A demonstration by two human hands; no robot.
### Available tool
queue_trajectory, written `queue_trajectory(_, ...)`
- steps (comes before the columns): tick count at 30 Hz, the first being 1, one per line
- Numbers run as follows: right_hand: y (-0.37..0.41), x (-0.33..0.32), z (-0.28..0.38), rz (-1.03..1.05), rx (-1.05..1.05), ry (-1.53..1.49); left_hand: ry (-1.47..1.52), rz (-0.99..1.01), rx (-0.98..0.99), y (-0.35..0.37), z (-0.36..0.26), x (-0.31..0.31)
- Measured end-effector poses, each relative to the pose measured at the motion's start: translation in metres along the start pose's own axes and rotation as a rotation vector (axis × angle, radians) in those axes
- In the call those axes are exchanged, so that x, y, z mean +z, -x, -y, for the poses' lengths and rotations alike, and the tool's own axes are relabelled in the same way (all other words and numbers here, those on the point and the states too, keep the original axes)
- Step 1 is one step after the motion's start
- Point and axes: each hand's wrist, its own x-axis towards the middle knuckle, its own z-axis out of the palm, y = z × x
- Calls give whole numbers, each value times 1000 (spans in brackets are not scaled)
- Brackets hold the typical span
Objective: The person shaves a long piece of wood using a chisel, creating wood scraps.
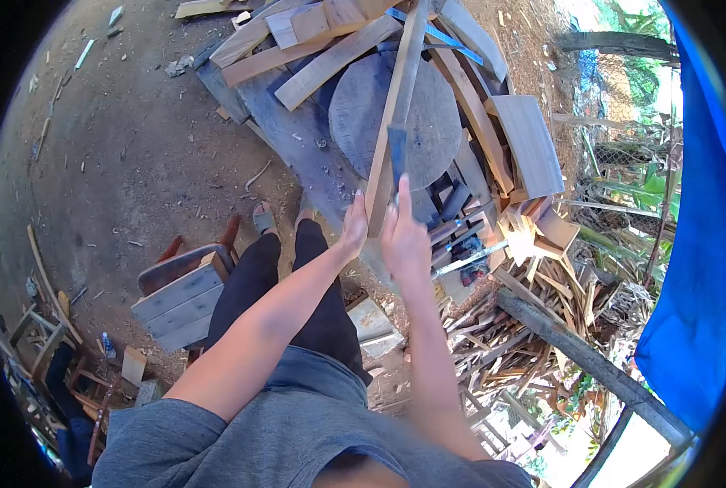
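A long wooden batten (391, 114) runs from near my body across a round wood slab (355, 106) on the workbench. My left hand (355, 226) grips the batten's near end from its left side, fingers closed along the edge. Just to the right, my right hand (405, 240) is closed with the index finger stretched forward. From it a dark bluish flat-bladed tool (397, 149) points away along the batten, overlapping its face in this view. The tool's handle is hidden in the hand, and I cannot tell its exact kind.
Cut boards (330, 69) are piled around the slab, with a wide block (529, 146) at right. A wooden chair (185, 297) stands beside my left leg. Offcuts (534, 325) heap up below a beam (590, 366) on the right, near a blue tarp (688, 285).
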Motion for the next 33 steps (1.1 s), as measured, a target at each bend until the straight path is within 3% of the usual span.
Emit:
queue_trajectory(4, -91, -23, 18, -95, -44, -11, 12, -4, -59, -17, 19, -6)
queue_trajectory(7, -71, -21, 18, -150, -70, 18, -15, -7, -37, -16, 14, -1)
queue_trajectory(9, -35, -14, 12, -10, 5, 72, 48, -45, 47, 5, -2, 6)
queue_trajectory(12, -47, -12, 11, -48, -22, 69, -17, -53, -33, 2, 4, 2)
queue_trajectory(15, -125, -30, 26, -90, -37, -46, -21, -40, -93, -5, 7, -2)
queue_trajectory(19, -92, -33, 27, -107, -42, 57, -3, -34, -54, -10, 15, 0)
queue_trajectory(21, -53, -26, 22, 11, -5, 86, 21, -41, 10, -3, 8, 3)
queue_trajectory(24, -61, -28, 21, 38, 2, 52, -7, -74, -21, -19, 21, -1)
queue_trajectory(27, -88, -32, 20, -13, -41, 96, 17, -139, -116, -25, -19, 11)
queue_trajectory(33, -33, 0, 7, -19, -19, 14, 71, -136, 14, -14, 6, 7)
